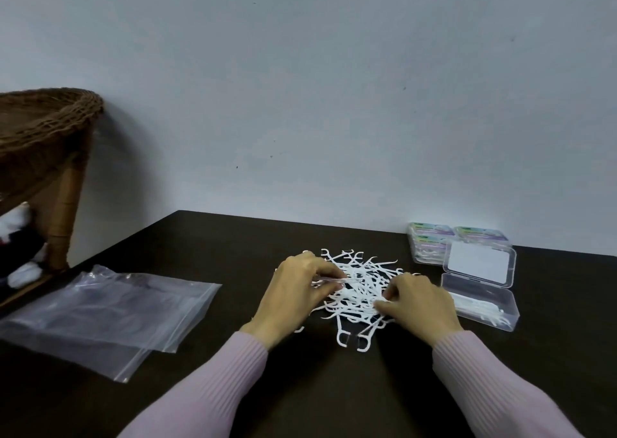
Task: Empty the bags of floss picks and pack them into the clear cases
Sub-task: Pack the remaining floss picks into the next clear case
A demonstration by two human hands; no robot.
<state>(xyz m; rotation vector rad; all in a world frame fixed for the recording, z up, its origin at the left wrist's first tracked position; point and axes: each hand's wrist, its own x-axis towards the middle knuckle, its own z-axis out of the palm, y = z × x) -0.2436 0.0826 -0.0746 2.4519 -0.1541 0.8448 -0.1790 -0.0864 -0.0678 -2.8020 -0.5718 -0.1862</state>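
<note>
A loose pile of white floss picks (359,287) lies on the dark table (300,387). My left hand (293,297) rests on the pile's left side, fingers curled and pinching a few picks. On the pile's right side, my right hand (419,304) has its fingers curled down among the picks, pinching some. Right of that hand stands an open clear case (480,301) with its lid up and several picks inside. Behind it sit closed, filled cases (430,240). Two flat, empty clear zip bags (107,311) lie at the left.
A wicker stool or basket stand (50,144) rises at the far left beside the table, with dark and white cloth (20,244) beneath it. A pale wall runs behind the table's back edge.
</note>
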